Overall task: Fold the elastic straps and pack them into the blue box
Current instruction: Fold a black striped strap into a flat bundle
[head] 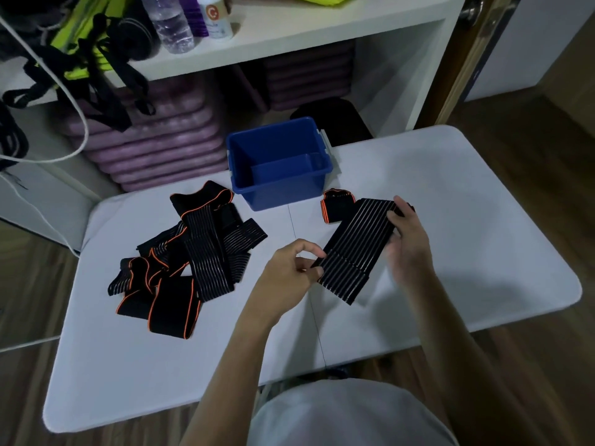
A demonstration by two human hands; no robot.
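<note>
Leftmost, black webbing straps with neon-yellow fabric (pixel 80 56) hang off a white shelf (pixel 289 37), beside a clear plastic water bottle (pixel 170 24) and a white pill bottle (pixel 216 17) whose label carries an orange circle with a "C"; the smaller print is too blurred to read. Stacked purple foam mats (pixel 161 140) fill the space beneath.

On the white folding table (pixel 128 365), a loose heap of black elastic straps with orange edging and pale stripes (pixel 180 259) lies left of centre, the bands crossing at mixed angles. Behind it, near the table's far edge, stands the open blue plastic box (pixel 278 162); nothing shows inside it.

Right of the heap, the left hand (pixel 289 275) pinches the near-left corner of a black striped elastic strap (pixel 354 246) between thumb and fingertips. That strap lies across the middle of the table, its long axis running diagonally from the near left up to the far right, its pale stripes following that same line. The right hand (pixel 407 239) holds the strap's far end, fingers curled over its edge. Just beyond the strap's far left side sits a small black orange-trimmed piece (pixel 338 206); whether it joins the held strap cannot be told.
</note>
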